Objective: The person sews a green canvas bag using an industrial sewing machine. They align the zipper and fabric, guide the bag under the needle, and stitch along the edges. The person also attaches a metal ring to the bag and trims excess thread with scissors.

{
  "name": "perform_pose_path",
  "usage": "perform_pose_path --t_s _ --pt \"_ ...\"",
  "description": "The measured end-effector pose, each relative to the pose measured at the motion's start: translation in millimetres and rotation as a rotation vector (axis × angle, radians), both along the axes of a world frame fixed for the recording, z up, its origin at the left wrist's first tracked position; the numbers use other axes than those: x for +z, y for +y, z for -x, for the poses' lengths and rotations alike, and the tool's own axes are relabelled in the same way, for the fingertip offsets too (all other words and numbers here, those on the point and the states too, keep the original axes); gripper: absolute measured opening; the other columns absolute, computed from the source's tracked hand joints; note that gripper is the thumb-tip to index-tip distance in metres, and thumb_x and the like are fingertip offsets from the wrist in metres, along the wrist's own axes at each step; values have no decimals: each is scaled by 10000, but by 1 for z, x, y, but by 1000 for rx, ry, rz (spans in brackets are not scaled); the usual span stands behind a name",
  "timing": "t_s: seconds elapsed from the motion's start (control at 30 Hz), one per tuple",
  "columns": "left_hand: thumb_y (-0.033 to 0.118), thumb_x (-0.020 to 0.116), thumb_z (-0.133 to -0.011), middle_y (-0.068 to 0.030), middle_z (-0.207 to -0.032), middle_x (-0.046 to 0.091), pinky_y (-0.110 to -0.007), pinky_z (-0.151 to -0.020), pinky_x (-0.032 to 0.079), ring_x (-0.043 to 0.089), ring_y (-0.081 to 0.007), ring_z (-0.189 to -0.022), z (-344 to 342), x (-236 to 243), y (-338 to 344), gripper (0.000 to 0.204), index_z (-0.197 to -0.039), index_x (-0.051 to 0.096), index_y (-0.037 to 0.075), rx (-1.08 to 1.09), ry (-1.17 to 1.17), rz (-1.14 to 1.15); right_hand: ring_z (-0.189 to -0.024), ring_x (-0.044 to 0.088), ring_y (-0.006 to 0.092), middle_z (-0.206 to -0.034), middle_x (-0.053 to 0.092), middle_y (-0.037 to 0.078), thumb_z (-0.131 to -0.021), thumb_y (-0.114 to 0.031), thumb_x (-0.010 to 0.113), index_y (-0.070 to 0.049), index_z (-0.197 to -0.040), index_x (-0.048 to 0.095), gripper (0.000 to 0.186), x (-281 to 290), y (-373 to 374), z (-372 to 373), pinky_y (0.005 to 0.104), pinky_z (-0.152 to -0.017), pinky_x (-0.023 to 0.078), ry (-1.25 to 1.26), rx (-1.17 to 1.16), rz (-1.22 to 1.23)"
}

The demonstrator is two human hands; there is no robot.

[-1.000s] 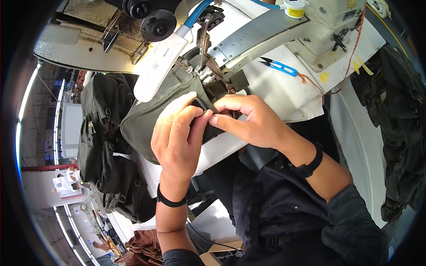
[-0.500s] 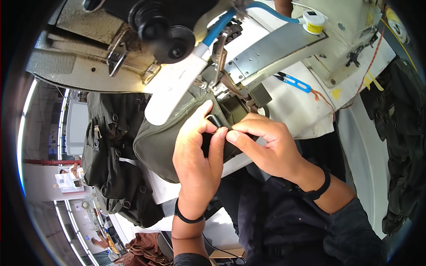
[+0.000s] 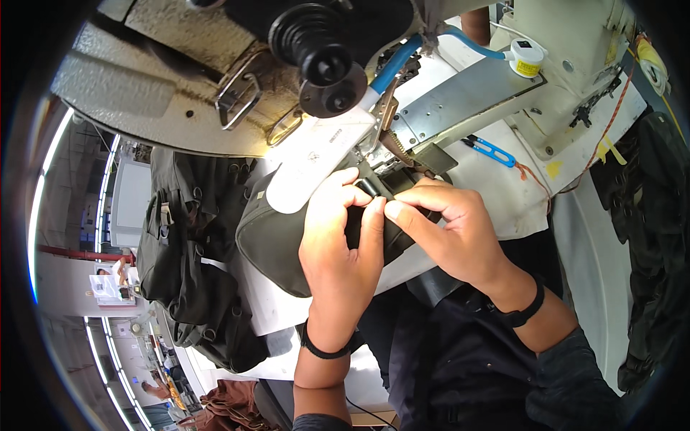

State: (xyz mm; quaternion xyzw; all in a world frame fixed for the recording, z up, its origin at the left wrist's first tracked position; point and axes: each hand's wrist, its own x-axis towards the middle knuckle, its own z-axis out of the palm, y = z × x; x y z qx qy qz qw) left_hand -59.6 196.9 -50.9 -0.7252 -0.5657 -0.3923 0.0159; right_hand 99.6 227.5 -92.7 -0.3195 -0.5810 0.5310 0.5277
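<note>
A dark olive fabric bag [image 3: 269, 248] lies under the sewing machine's needle area. My left hand [image 3: 338, 244] is closed on its edge, index finger up beside the presser foot and thumb pinching the cloth. Between that thumb and index finger shows a short, shiny black tube-like piece [image 3: 368, 188]; its kind is unclear. My right hand [image 3: 456, 226] pinches the same edge, its thumb and index fingertips close against the left thumb. The cloth between the fingertips is mostly hidden.
The sewing machine [image 3: 165, 93] fills the top, with a white oval plate [image 3: 309, 165] hanging near my left fingers. Blue thread snips [image 3: 492, 151] lie on the white table [image 3: 503, 205]. More dark bags [image 3: 194, 251] are piled at left; others hang at right.
The view has shifted, so the machine and table appear further right. Both hands, still pinching the bag's edge, are slightly closer to the presser foot.
</note>
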Motion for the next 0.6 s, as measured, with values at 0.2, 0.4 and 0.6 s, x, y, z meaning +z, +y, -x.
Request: perform_pose_path --t_s 0.2,0.4,0.6 --pt "34 821 -894 -173 -1087 761 -387 -862 599 757 -331 -990 -6 -8 -4 180 -1032 710 8 106 97 -159 -721 588 109 -833 681 79 -979 -101 720 38 -1025 752 150 -2 0 3 289 -633 469 -8 -41 -76" --pt "52 799 -921 -186 -1099 778 -365 -852 598 771 -322 -983 -4 -8 5 146 -1034 721 2 137 11 -96 -730 610 133 -835 690 97 -972 -81 707 51 -1012 744 142 -2 7 8 296 -653 484 54 -61 -18" --pt "47 793 -925 -155 -1032 784 -365 -820 595 768 -300 -921 2 -15 8 136 -1039 733 4 157 -84 -74 -732 624 145 -841 698 112 -964 -74 703 58 -1005 740 143 -3 10 16 301 -656 491 60 -96 -37"
